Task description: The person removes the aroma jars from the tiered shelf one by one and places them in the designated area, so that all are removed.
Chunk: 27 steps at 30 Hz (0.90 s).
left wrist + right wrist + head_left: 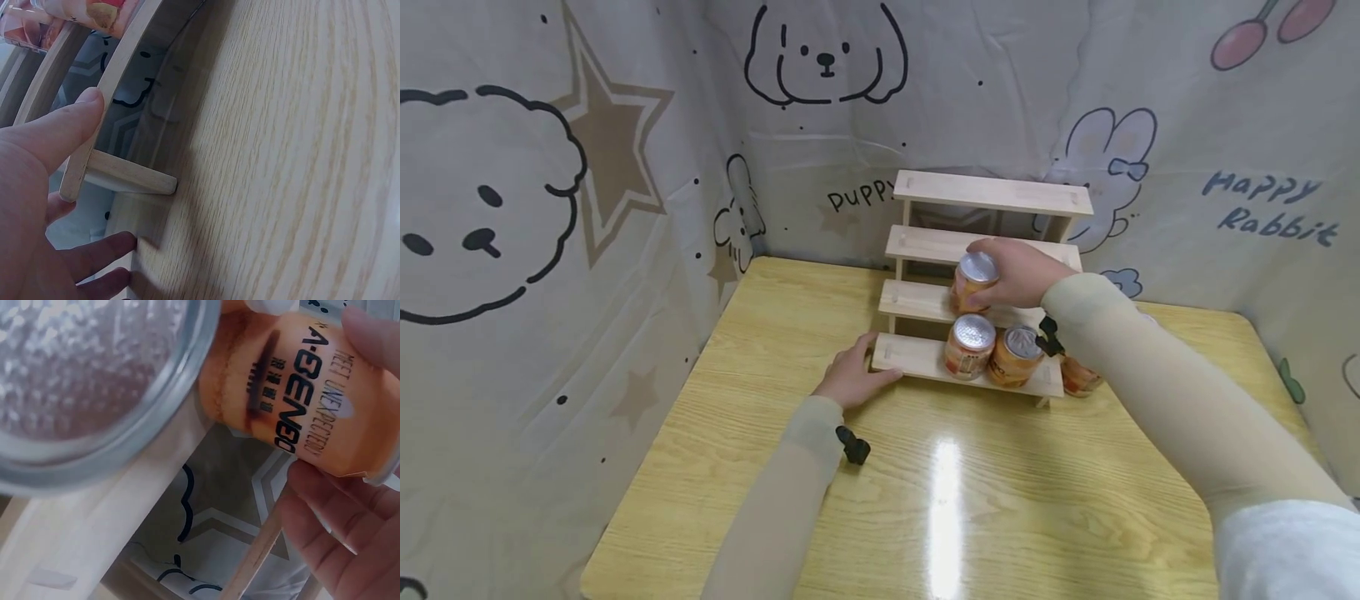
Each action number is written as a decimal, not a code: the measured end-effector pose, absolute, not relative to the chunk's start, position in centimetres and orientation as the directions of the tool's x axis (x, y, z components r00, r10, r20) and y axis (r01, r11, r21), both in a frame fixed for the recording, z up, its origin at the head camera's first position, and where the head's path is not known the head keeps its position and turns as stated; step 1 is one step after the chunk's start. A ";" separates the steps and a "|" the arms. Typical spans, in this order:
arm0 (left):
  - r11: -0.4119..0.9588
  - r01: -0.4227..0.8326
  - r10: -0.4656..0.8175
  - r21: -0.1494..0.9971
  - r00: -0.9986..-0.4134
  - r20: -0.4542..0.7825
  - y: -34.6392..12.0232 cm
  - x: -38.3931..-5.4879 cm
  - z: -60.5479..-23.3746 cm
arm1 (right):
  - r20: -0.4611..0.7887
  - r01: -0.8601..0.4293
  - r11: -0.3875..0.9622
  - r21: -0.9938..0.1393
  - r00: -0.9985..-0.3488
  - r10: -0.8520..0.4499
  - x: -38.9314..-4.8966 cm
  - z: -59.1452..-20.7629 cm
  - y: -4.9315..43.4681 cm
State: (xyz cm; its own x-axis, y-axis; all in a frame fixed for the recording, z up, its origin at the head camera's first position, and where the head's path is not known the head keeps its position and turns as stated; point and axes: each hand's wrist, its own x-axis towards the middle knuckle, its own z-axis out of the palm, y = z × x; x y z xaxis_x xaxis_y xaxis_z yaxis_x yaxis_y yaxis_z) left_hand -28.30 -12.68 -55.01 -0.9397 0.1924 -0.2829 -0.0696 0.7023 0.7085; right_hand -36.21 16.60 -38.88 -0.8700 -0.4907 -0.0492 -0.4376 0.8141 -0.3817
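My right hand [1021, 273] grips an orange-labelled can [967, 287] with a silver lid, over the second step of a wooden stepped shelf [917, 297]. In the right wrist view thumb and fingers [325, 515] lie on opposite sides of this can [312, 394], its dark lettering showing between them. At the shelf's lower left end, my left hand [852, 372] holds the bottom step. The left wrist view shows the thumb [72, 125] on the step's front edge and the index fingertip behind it, the other fingers spread beside its end.
Two similar cans, one [970, 348] left of the other [1015, 358], stand on the bottom step. Another can [1078, 377] is beside the shelf's right end, partly behind my right forearm. The shelf stands on a wood-grain table [760, 375], with a printed cloth [820, 150] hanging behind.
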 end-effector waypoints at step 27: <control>0.702 -0.069 0.186 0.709 -0.943 -0.277 -12.5 -28.1 -54.8 | -0.047 -0.391 0.853 -0.345 -0.901 -0.432 -35.0 -36.6 19.4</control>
State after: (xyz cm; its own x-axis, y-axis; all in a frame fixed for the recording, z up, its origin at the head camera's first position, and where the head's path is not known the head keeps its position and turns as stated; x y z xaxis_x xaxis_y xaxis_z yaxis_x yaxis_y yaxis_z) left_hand -28.08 -12.49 -54.81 -0.9427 0.1864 -0.2768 -0.0695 0.7017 0.7091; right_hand -34.95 19.44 -36.59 -0.9007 -0.4319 -0.0473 -0.3911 0.8533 -0.3448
